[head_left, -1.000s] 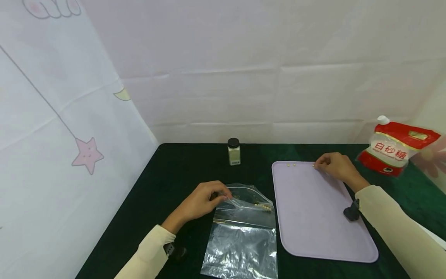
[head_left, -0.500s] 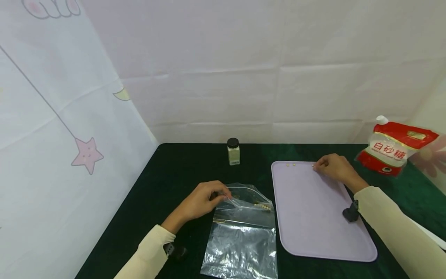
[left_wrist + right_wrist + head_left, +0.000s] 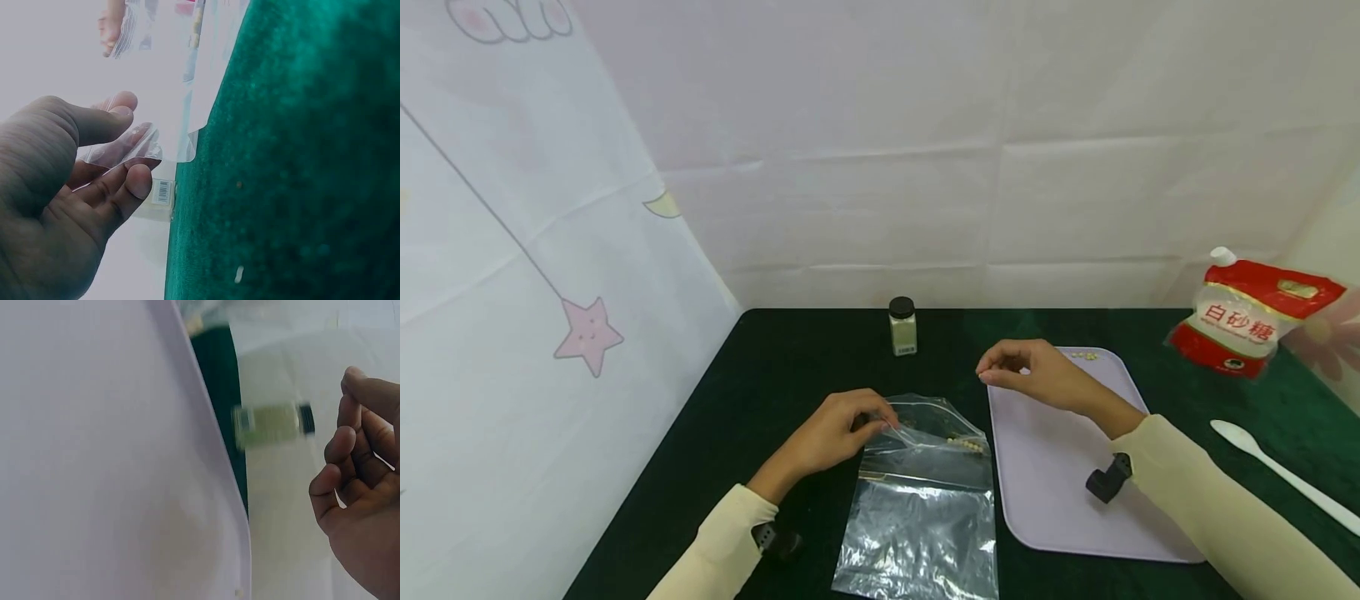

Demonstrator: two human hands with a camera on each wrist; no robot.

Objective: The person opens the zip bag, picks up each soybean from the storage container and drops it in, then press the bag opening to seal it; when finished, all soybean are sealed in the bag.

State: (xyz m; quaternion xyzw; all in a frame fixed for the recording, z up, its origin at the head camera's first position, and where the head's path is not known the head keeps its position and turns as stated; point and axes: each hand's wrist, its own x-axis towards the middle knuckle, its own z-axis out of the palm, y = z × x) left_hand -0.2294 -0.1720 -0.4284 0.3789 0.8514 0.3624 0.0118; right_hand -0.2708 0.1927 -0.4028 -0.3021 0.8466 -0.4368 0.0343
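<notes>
My left hand (image 3: pixel 838 433) pinches the mouth edge of a clear zip bag (image 3: pixel 917 533) lying on the table. In the left wrist view the bag's film (image 3: pixel 145 142) passes between thumb and fingers. Several small yellow pieces (image 3: pixel 966 445) show inside the bag. Over the far left edge of a pale purple tray (image 3: pixel 1075 483) is my right hand (image 3: pixel 1037 375), its thumb and index tips pressed together on a tiny pale yellow piece. More yellow pieces (image 3: pixel 1084 357) lie along the tray's far edge; the hand covers the left part of that edge.
Behind the bag stands a small bottle (image 3: pixel 903 327) with a black lid. A red and white sugar pouch (image 3: pixel 1243 321) is at the back right. A white spoon (image 3: pixel 1285 475) lies right of the tray. A light cloth backdrop (image 3: pixel 880 167) borders the dark green table.
My right hand has moved left from the tray's far right corner to its left edge, uncovering yellow pieces there and the spoon. The left hand has stayed on the bag.
</notes>
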